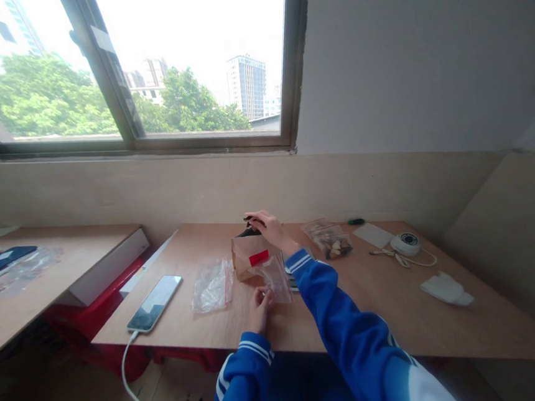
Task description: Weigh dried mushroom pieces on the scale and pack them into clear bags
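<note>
1. The right hand [268,224], raised over the open top of a brown paper box [240,256], has its fingers clamped on a small dark item [249,219] too indistinct to name.
2. The box stands upright near the worktop's [375,316] far edge, a red label [259,258] on its front.
3. The left hand [258,302] is low in front of the box, fingers pinched on the clear zip bag [278,279].
4. Left of that hand lies another, red-edged plastic bag [211,286]; farther left, a smartphone [155,304] with a white cable [129,378] plugged in.
</note>
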The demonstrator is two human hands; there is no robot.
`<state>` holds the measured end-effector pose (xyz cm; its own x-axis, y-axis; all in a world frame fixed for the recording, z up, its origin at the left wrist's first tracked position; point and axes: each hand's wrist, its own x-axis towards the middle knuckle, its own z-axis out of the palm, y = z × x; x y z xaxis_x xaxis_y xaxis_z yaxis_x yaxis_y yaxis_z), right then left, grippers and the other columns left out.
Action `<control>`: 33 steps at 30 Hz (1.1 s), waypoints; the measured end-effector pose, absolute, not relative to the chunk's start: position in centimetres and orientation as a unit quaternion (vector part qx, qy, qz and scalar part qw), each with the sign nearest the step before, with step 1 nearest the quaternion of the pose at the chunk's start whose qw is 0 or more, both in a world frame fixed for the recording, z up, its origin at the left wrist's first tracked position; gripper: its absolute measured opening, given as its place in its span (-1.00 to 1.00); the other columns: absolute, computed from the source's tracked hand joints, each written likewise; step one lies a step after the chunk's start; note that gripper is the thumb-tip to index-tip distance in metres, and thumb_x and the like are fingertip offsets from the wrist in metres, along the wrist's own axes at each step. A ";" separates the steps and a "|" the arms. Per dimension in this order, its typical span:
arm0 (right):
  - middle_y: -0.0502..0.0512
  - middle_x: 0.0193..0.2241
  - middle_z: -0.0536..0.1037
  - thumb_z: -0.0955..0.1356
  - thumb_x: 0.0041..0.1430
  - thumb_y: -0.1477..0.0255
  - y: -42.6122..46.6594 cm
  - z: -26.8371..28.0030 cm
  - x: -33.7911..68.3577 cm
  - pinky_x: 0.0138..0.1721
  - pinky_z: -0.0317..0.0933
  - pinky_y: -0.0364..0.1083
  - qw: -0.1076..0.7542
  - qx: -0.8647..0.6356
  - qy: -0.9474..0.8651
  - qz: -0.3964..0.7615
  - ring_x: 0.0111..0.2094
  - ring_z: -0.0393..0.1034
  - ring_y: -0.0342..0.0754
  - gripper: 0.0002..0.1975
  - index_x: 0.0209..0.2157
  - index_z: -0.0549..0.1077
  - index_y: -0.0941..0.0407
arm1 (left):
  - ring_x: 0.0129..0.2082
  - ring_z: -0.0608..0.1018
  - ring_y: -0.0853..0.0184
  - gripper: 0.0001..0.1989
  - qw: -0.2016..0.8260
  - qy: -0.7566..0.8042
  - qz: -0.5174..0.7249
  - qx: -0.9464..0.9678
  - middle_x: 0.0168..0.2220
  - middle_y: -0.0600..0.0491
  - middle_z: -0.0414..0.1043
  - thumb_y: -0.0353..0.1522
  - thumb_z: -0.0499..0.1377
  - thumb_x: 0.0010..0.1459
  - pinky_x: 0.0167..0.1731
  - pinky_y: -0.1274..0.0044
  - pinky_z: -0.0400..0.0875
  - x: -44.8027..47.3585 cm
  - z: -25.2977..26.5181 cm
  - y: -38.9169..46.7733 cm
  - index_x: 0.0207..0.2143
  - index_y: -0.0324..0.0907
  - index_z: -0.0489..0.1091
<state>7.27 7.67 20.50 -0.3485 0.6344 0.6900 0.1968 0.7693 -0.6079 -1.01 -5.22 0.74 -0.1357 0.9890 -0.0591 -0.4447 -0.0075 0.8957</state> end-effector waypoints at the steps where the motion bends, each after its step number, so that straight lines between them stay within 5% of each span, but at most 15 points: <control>1: 0.08 -0.17 0.52 0.24 0.26 0.33 7.4 20.1 7.2 -0.05 0.27 -0.08 0.485 -0.248 -0.811 0.212 -0.13 0.42 -0.07 -0.73 -0.07 0.47 0.03 | -0.33 0.49 0.36 -0.64 0.569 0.416 0.629 0.327 -0.39 0.10 0.42 -0.17 0.35 -0.16 -0.24 0.49 0.40 -1.0 0.9 -5.2 -0.41 -0.21 0.35; 18: 0.19 0.08 0.39 0.27 0.19 0.45 6.3 20.6 10.7 0.15 0.10 0.07 0.373 -0.308 -0.871 0.081 0.10 0.26 0.03 -0.79 -0.23 0.53 0.12 | -0.34 0.51 0.35 -0.63 0.569 0.414 0.629 0.329 -0.40 0.09 0.43 -0.16 0.35 -0.19 -0.23 0.46 0.42 -1.0 0.8 -5.2 -0.42 -0.20 0.35; 23: 0.15 0.01 0.41 0.24 0.21 0.42 5.0 20.6 11.1 0.14 0.09 0.03 0.449 -0.341 -0.823 0.076 0.08 0.24 -0.01 -0.74 -0.11 0.45 0.09 | -0.34 0.51 0.36 -0.63 0.562 0.423 0.629 0.329 -0.41 0.10 0.42 -0.17 0.35 -0.19 -0.27 0.50 0.43 -0.9 1.2 -5.3 -0.42 -0.20 0.34; 28: 0.17 -0.23 0.48 0.19 0.24 0.28 2.4 15.3 12.0 -0.08 0.25 -0.02 0.565 -0.456 -0.673 0.143 -0.18 0.38 -0.01 -0.73 -0.22 0.42 0.12 | -0.37 0.52 0.37 -0.62 0.571 0.416 0.629 0.323 -0.42 0.11 0.43 -0.18 0.36 -0.20 -0.27 0.50 0.44 -0.9 1.2 -5.4 -0.41 -0.19 0.32; 33: 0.21 -0.25 0.54 0.36 -0.01 0.10 0.6 8.2 12.9 -0.25 0.30 -0.02 0.516 -0.524 -0.593 0.326 -0.29 0.42 0.02 -0.56 -0.23 0.42 0.16 | -0.32 0.54 0.36 -0.66 0.576 0.404 0.629 0.331 -0.37 0.10 0.45 -0.23 0.35 -0.16 -0.22 0.49 0.44 -0.9 1.4 -5.7 -0.38 -0.19 0.34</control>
<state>12.94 0.59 8.20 0.0825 0.9593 0.2700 0.2856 0.2368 -0.9286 -0.86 -5.72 1.45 -0.1173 0.9919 -0.0493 -0.4557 -0.0097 0.8901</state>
